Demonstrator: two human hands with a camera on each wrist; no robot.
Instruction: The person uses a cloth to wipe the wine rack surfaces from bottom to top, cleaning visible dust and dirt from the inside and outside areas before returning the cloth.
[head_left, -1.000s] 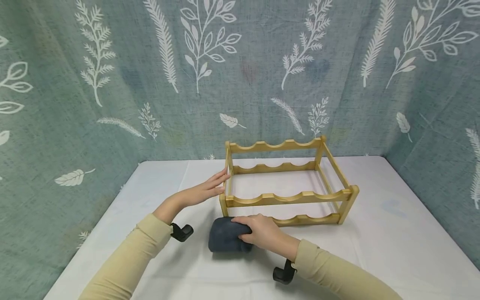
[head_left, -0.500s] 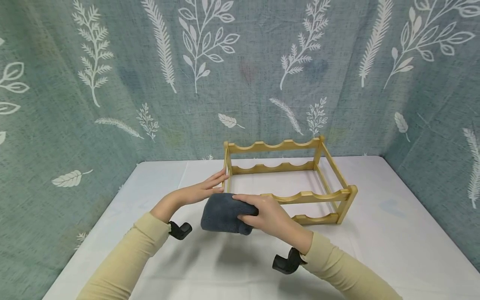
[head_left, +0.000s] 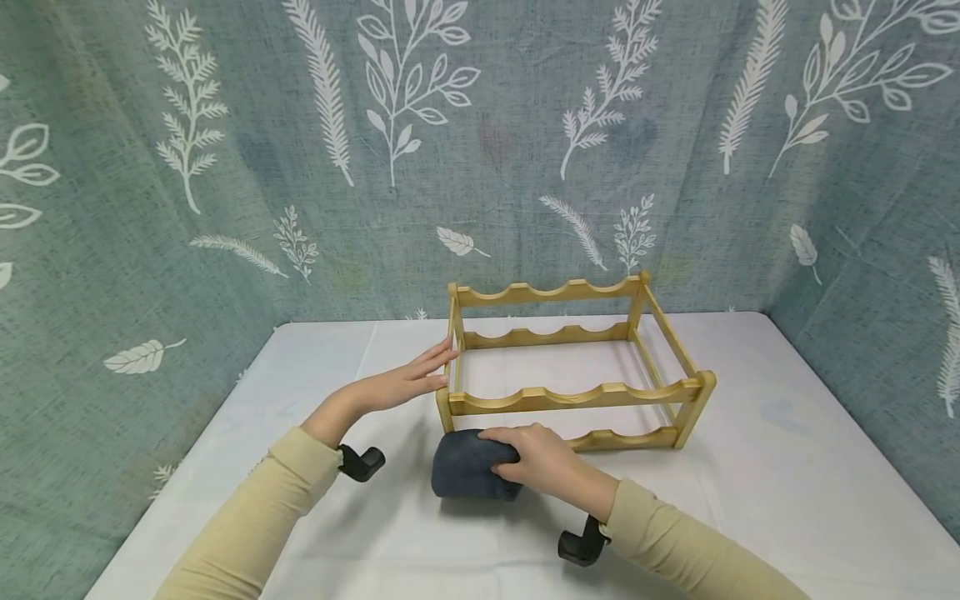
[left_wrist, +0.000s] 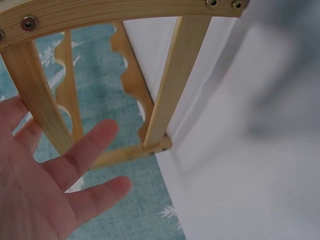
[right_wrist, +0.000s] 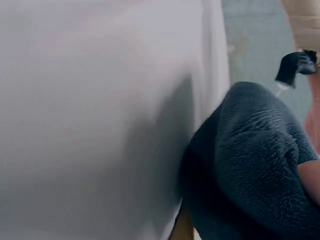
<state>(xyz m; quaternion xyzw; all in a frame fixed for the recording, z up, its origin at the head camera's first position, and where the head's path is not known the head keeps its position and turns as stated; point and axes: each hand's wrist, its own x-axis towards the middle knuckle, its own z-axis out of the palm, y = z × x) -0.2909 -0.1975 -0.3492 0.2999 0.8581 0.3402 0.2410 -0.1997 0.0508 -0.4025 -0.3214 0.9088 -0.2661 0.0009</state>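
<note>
The left hand (head_left: pixel 397 388), fingers straight and spread, lies against the left end of the scalloped wooden wine rack (head_left: pixel 532 398). At its front left corner, a navy plush cloth (head_left: pixel 468 467) is gripped by the right hand (head_left: pixel 546 462); hard rubbing could skew the lightly braced rack.

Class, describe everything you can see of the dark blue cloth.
The cloth is dark blue, with a soft-looking, fleecy pile. It is bunched into a thick, rounded bundle with folds. The right hand grips its right end between thumb and fingers. It sits low at the white table, before the wooden rack's front left corner, hiding part of the lower rail; whether it touches rack or table is unclear.
</note>
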